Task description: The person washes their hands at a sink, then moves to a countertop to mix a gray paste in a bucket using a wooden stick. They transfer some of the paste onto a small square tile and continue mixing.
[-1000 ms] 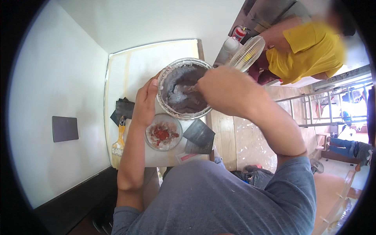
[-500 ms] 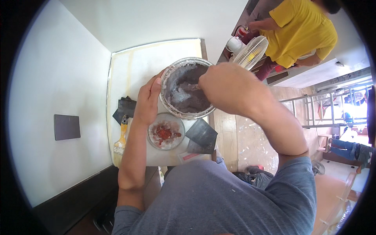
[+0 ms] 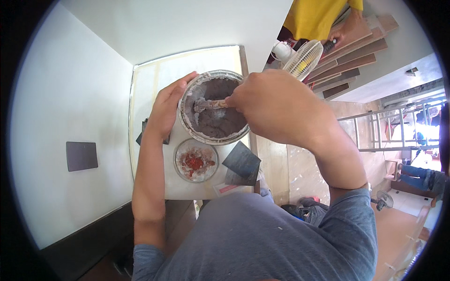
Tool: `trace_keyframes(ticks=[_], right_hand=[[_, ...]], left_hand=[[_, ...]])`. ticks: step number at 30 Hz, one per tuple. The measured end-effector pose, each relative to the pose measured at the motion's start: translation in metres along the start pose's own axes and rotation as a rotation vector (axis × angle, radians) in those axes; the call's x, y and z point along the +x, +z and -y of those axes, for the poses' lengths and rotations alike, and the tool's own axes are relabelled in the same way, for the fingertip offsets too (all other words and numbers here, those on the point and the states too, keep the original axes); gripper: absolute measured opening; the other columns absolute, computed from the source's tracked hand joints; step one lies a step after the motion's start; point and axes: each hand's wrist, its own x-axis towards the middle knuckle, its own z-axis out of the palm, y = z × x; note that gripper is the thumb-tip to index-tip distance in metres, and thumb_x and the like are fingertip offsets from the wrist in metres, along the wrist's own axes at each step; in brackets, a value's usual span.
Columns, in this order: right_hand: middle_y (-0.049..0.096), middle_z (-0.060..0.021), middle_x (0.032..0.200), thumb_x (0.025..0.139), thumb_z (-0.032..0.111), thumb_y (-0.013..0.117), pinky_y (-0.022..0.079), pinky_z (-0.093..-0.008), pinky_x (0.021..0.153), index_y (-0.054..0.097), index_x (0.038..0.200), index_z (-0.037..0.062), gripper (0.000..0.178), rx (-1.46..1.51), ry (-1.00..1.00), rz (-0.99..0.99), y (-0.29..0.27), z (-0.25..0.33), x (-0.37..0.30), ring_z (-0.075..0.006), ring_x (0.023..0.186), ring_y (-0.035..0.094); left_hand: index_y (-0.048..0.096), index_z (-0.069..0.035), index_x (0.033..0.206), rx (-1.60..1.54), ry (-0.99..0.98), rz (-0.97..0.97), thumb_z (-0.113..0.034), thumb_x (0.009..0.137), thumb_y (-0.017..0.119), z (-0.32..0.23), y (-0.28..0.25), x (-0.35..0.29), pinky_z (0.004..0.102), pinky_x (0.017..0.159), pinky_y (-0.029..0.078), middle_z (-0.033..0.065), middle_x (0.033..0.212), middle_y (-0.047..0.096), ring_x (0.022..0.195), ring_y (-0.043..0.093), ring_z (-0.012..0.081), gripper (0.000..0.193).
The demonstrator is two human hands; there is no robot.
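My left hand is wrapped round the left side of a round bucket, which is smeared with paste at its rim. Thick grey paste coats its inside. In my right hand, closed over the bucket's right edge, is a paste-caked stick whose end reaches across the opening. Just below the bucket lies a clear round dish with red powder on white material. Flat dark spreader plates lie to its right; more dark plates are partly hidden behind my left wrist.
The small white table stands against white walls, one with a dark square plate. Beyond my right hand are a fan, a person in yellow and wooden steps. A metal ladder is farther right.
The bucket and my left hand have shifted slightly left. The stick has risen out of the paste and shows more. The yellow-handled brush is now hidden by my left arm. The person in yellow has moved.
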Motion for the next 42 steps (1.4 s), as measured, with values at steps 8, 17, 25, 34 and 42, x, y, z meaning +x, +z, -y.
trace_keyframes(ticks=[8, 17, 25, 34, 42], right_hand=[[0.074, -0.02, 0.081, 0.082, 0.005, 0.062, 0.06, -0.0462, 0.071, 0.076, 0.081, 0.0009, 0.014, 0.084, -0.017, 0.144, 0.019, 0.01, 0.021, -0.0366, 0.079, 0.074], [0.075, -0.018, 0.089, 0.087, 0.011, 0.064, 0.059, -0.0463, 0.079, 0.079, 0.09, 0.0037, 0.017, 0.033, 0.039, 0.179, 0.008, -0.001, 0.012, -0.036, 0.088, 0.074], [0.072, -0.0142, 0.087, 0.089, 0.01, 0.068, 0.055, -0.0454, 0.079, 0.081, 0.105, 0.0089, 0.021, 0.054, -0.064, -0.056, -0.034, -0.02, -0.015, -0.0333, 0.086, 0.069], [0.072, -0.011, 0.084, 0.085, 0.003, 0.071, 0.055, -0.04, 0.067, 0.082, 0.103, 0.0094, 0.022, 0.144, -0.102, -0.053, -0.049, -0.03, -0.016, -0.0284, 0.079, 0.071], [0.074, -0.0138, 0.084, 0.083, 0.005, 0.07, 0.058, -0.0384, 0.07, 0.081, 0.094, 0.005, 0.016, 0.064, -0.272, -0.271, -0.027, -0.027, -0.003, -0.0316, 0.076, 0.073]], left_hand=[[0.055, 0.007, 0.141, -0.304, -0.087, -0.107, -0.04, 0.111, 0.046, 0.007, 0.019, -0.014, 0.0348, 0.104, 0.052, 0.0159, 0.132, 0.066, 0.118, 0.065, 0.0213, 0.057], [0.06, 0.006, 0.132, -0.221, -0.125, -0.152, -0.042, 0.111, 0.046, 0.016, 0.012, -0.015, 0.0346, 0.095, 0.056, 0.0138, 0.122, 0.07, 0.107, 0.069, 0.0194, 0.054], [0.063, 0.006, 0.126, -0.208, -0.121, -0.129, -0.042, 0.111, 0.047, 0.017, 0.009, -0.013, 0.0344, 0.092, 0.058, 0.0144, 0.115, 0.072, 0.102, 0.07, 0.0188, 0.053], [0.063, 0.006, 0.128, -0.213, -0.129, -0.111, -0.045, 0.109, 0.051, 0.02, 0.007, -0.012, 0.034, 0.092, 0.058, 0.0145, 0.118, 0.071, 0.104, 0.071, 0.0189, 0.055], [0.063, 0.006, 0.132, -0.233, -0.165, -0.188, -0.046, 0.11, 0.05, 0.011, 0.015, -0.017, 0.03, 0.096, 0.053, 0.0125, 0.12, 0.071, 0.106, 0.067, 0.0154, 0.059]])
